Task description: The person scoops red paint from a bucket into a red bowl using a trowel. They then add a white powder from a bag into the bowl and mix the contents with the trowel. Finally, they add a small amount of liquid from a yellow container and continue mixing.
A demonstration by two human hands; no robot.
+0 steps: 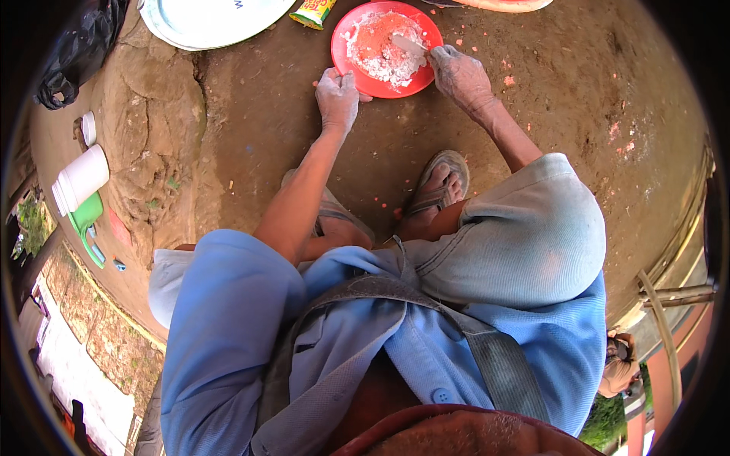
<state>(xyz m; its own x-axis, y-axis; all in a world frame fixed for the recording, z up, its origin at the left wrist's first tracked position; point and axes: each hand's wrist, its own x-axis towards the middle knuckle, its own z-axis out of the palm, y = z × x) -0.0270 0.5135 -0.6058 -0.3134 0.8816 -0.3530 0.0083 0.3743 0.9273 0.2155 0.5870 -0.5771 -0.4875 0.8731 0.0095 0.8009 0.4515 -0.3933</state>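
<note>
Ahead of my feet, at the top of the view, is a red plate [339, 47] with white powder [389, 70] spread and clumped over it. My left hand [338, 99] grips the plate's near left rim, with powder dusting the skin. At the plate's right side my right hand [459, 76], also whitened, is closed around a pale flat-bladed utensil [409, 44]. The utensil's blade lies in the powder; whether it is a knife or a spoon I cannot tell, since my fingers hide the handle.
A large white tray [205, 23] and a yellow-green packet [312, 13] lie left of the plate. Another reddish dish [509, 4] is cut off at top right. Farther left are a black plastic bag [80, 49], a white bucket [84, 176] and a green plastic container [90, 220]. Someone [620, 366] is at lower right.
</note>
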